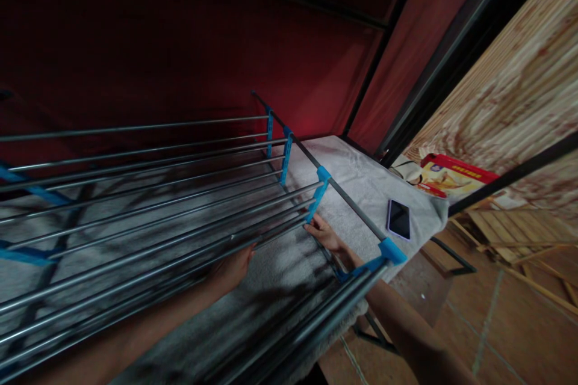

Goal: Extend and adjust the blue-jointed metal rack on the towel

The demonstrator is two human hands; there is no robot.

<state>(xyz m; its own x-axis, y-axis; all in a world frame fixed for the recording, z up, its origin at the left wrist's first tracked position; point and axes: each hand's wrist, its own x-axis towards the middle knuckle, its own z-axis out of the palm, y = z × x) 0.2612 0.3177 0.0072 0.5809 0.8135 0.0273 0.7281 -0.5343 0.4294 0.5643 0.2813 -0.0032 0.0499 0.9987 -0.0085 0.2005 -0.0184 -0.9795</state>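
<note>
A rack of grey metal tubes [180, 239] with blue plastic connectors [318, 198] stretches across the left and middle. My left hand [232, 267] reaches in under the tubes, its fingers closed around a lower tube. My right hand [323, 233] is under the end bar, fingertips pinched at the lower end of a blue connector where a tube meets it. The arms pass between and below the tubes. Another blue connector [392, 251] sits at the near right corner of the rack.
The rack rests on a grey cloth [347, 162]. A phone [399, 219] lies on the cloth at right. Beyond are a red and yellow box [456, 177], a dark metal frame, a red wall, and wooden slats [519, 231] above a tiled floor.
</note>
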